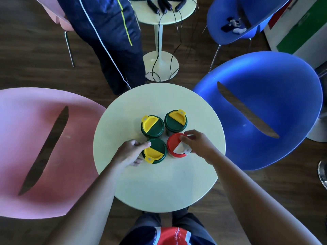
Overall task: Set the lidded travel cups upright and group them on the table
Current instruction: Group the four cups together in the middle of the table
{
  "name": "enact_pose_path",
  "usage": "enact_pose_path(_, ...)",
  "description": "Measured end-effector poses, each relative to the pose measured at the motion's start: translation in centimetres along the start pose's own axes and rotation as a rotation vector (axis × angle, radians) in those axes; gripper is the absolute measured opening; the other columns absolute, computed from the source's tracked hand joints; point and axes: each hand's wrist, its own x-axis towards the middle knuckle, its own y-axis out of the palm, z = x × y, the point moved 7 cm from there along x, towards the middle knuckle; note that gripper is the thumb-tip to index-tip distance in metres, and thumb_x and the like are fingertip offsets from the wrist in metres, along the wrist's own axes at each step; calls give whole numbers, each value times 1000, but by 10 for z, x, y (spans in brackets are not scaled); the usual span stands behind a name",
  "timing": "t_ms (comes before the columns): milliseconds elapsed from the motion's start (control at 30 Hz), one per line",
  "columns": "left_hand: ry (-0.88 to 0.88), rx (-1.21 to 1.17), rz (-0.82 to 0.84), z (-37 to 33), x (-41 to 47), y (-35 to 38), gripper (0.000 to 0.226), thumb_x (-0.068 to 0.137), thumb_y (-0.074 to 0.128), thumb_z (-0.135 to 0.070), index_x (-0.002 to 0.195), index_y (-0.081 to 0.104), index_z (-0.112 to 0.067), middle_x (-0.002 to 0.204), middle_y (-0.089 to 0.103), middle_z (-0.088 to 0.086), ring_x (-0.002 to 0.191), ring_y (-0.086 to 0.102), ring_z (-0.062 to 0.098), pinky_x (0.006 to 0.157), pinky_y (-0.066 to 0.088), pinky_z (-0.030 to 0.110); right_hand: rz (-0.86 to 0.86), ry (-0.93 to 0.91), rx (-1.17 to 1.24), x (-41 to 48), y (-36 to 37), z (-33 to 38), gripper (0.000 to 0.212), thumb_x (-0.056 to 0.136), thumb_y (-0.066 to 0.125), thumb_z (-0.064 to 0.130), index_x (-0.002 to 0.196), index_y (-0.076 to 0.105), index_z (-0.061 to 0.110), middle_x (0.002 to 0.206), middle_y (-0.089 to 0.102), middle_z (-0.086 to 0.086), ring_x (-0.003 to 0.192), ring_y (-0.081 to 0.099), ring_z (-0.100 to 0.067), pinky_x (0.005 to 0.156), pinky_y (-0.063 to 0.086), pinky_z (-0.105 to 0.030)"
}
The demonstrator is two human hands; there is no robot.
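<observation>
Several lidded travel cups stand upright in a tight cluster on the round pale table (159, 183). Two at the back, the left one (152, 126) and the right one (175, 121), have green lids with yellow flaps. A third green-lidded cup (155, 150) stands front left, and my left hand (130, 152) wraps its left side with the thumb on the lid rim. A red-lidded cup with a white flap (174, 145) stands front right. My right hand (198, 144) grips its right side, fingers over the lid edge.
A pink chair (35, 156) is close on the left and a blue chair (265, 112) on the right. A person in dark trousers (113, 41) stands beyond the table. A second small table (164, 15) with black cabled devices is behind.
</observation>
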Motion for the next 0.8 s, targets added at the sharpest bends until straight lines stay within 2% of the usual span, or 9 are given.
enact_pose_path(133,47,-61,38,5,-8,6,44,84,78,-38,102,61,-2,102,74,18,76,74,29,78,63,50,-37,-8,-4,-10,6,-9,41,87,67,40,123,60,21,114,66,-1,99,64,-22,89,57,-42)
enact_pose_path(333,127,-84,27,1,-9,5,26,87,77,-30,95,63,-10,91,74,12,71,71,24,73,64,47,-94,-18,10,-18,10,-7,41,89,65,38,125,58,21,114,67,-4,98,65,-25,87,56,-42)
enact_pose_path(467,141,-54,6,0,-10,3,29,85,78,-34,96,64,-11,94,76,14,72,72,24,73,64,47,-138,-7,11,-24,11,-4,47,90,63,40,132,52,21,120,65,-4,103,63,-24,83,54,-35)
enact_pose_path(567,164,-10,-33,-3,-11,-3,32,83,77,-43,95,64,-16,93,76,9,72,72,24,72,64,46,-187,-14,-2,-29,9,-2,50,92,60,41,136,48,20,128,62,-3,106,60,-22,80,48,-30)
enact_pose_path(633,223,109,-98,-12,-13,-11,37,81,73,-52,97,63,-20,95,75,3,81,71,25,76,63,43,-215,-22,1,-33,7,-1,51,93,59,42,137,48,20,132,60,-3,108,59,-21,80,47,-29)
enact_pose_path(700,315,316,-207,-29,-18,-21,43,84,68,-55,106,64,-18,109,72,-1,100,67,24,82,53,32,-247,-37,-2,-38,3,1,51,92,60,43,137,49,20,135,57,-3,111,60,-21,82,49,-30)
enact_pose_path(800,492,446,-315,-64,-30,-27,43,88,67,-49,115,61,-16,122,64,5,111,62,25,83,46,33,-309,-67,-45,-46,-9,10,48,92,61,42,134,52,20,138,56,-2,109,58,-17,85,47,-29)
